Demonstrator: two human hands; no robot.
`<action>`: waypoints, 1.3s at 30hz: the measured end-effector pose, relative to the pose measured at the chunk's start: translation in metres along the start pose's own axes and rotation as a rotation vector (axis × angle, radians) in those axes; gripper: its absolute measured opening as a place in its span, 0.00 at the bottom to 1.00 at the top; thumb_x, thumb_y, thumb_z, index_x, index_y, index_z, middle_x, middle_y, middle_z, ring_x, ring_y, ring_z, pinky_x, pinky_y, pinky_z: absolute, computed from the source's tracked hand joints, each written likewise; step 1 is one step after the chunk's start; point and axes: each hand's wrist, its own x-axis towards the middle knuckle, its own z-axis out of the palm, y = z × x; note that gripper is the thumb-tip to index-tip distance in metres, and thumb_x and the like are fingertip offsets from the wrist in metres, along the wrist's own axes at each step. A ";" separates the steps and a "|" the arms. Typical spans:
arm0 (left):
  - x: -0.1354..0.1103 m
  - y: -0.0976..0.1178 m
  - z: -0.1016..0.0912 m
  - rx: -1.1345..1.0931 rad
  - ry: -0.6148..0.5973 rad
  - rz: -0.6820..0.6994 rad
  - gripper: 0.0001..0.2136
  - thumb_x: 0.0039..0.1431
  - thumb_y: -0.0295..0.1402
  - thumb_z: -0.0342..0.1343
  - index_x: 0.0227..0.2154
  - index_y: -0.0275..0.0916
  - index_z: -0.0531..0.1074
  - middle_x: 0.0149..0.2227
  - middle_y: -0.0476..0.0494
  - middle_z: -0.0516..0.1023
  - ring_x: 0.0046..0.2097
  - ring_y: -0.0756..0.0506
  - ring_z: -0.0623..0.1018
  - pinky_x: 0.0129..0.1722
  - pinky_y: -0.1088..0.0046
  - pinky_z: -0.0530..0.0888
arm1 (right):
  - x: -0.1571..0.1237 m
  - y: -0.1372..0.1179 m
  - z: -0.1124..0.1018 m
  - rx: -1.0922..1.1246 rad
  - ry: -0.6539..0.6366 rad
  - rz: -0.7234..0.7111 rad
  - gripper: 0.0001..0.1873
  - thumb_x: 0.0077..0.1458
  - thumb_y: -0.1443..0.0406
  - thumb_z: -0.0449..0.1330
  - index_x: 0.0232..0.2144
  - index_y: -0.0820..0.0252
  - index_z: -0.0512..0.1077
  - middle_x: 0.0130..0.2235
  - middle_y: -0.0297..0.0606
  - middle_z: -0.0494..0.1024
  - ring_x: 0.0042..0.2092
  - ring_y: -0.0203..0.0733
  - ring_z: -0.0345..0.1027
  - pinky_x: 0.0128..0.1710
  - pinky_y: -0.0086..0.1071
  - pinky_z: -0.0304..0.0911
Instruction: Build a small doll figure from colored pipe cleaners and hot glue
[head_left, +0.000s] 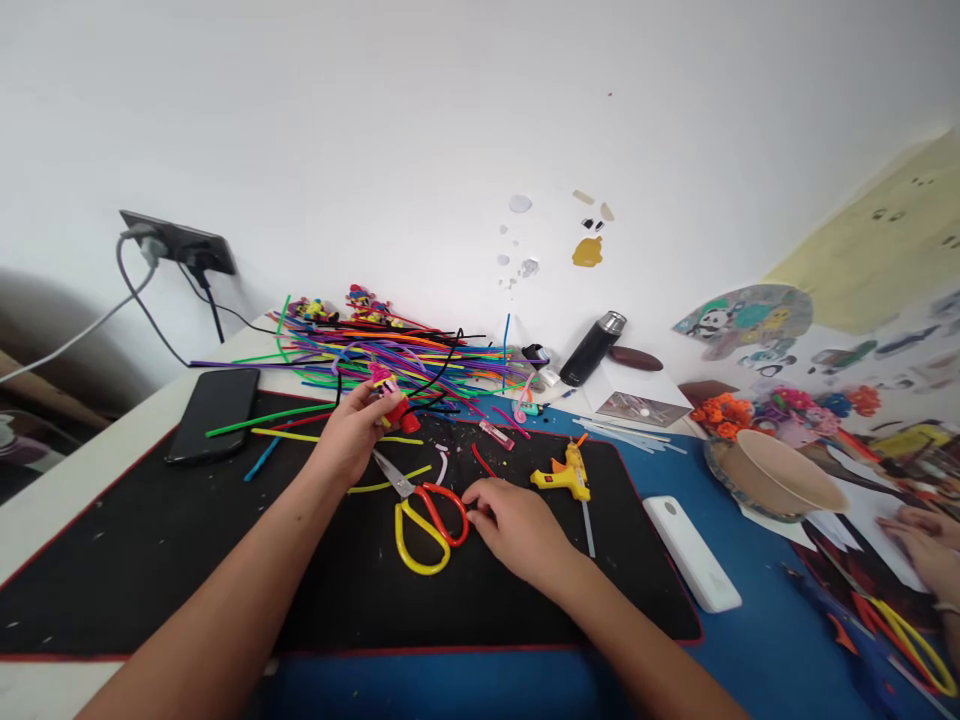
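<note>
My left hand [346, 437] is closed on a small pipe-cleaner figure [393, 396], red at the bottom with pink and yellow on top, held just above the black mat [150, 560]. My right hand [516, 527] rests on the mat with its fingers curled at the red handle of a pair of scissors [420, 510]; the other handle is yellow and the blades point up-left toward my left hand. I cannot make out whether the fingers grip the handle or only touch it. Behind both hands lies a big heap of coloured pipe cleaners [390, 355].
A yellow glue gun [564, 474], white power bank [691, 552], phone [214, 412], black flask [592, 348], paper bowl [780, 475]. Wall socket with cables [176, 245]. Another person's hands [926, 545] work at the right edge.
</note>
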 end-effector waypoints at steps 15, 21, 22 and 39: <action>-0.001 0.000 -0.001 -0.030 -0.037 -0.002 0.21 0.38 0.35 0.79 0.35 0.39 0.78 0.32 0.51 0.78 0.31 0.50 0.77 0.30 0.75 0.74 | -0.003 -0.049 0.005 -0.186 -0.038 -0.140 0.19 0.67 0.55 0.66 0.55 0.57 0.78 0.47 0.44 0.81 0.51 0.52 0.76 0.48 0.39 0.69; 0.001 0.000 -0.003 -0.074 -0.039 -0.013 0.20 0.40 0.35 0.78 0.36 0.40 0.77 0.33 0.50 0.79 0.30 0.49 0.77 0.33 0.70 0.78 | 0.012 -0.061 0.022 -0.314 -0.091 -0.118 0.18 0.68 0.62 0.63 0.58 0.57 0.76 0.52 0.47 0.80 0.47 0.53 0.79 0.45 0.41 0.70; 0.001 0.000 -0.004 -0.079 -0.042 -0.016 0.20 0.40 0.34 0.78 0.36 0.40 0.77 0.33 0.50 0.79 0.30 0.49 0.77 0.33 0.70 0.77 | 0.013 -0.060 0.023 -0.302 -0.094 -0.104 0.17 0.68 0.63 0.62 0.57 0.57 0.76 0.52 0.47 0.80 0.46 0.51 0.79 0.44 0.40 0.70; 0.001 0.000 -0.005 -0.142 -0.075 -0.052 0.20 0.40 0.33 0.79 0.35 0.39 0.77 0.32 0.52 0.78 0.28 0.52 0.75 0.32 0.73 0.76 | 0.018 -0.046 0.023 1.004 -0.321 0.355 0.25 0.52 0.52 0.73 0.43 0.55 0.67 0.27 0.24 0.75 0.19 0.29 0.60 0.20 0.24 0.54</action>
